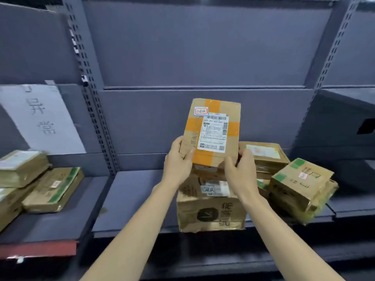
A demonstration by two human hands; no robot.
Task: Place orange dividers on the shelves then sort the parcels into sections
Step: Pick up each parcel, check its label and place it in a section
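Cardboard parcel with orange tape bands [211,132] held upright, shipping label facing the camera, above the middle shelf bay. Left hand [178,161] clamped on its lower left edge, thumb across the front face; right hand [239,169] clamped on its lower right corner, fingers wrapped around the bottom. Directly beneath and near: large brown box with black logo [211,207] standing at the front edge of the grey shelf [132,197]; whether the held parcel touches the boxes below cannot be told. To the right, flat parcel with pale label [263,155] stacked on further parcels, and beside it a tilted box with green tape patches [300,181] overhanging the shelf edge. In the left bay, past the perforated upright [97,126], stack of flat parcels: one with green-edged tape [52,189] leaning against a stack topped by another parcel [22,167]. White paper sign with handwritten characters [42,120] taped to the far back panel on the left. Red strip [38,250] along the near edge of the left shelf. Picture slightly blurred toward the edges.
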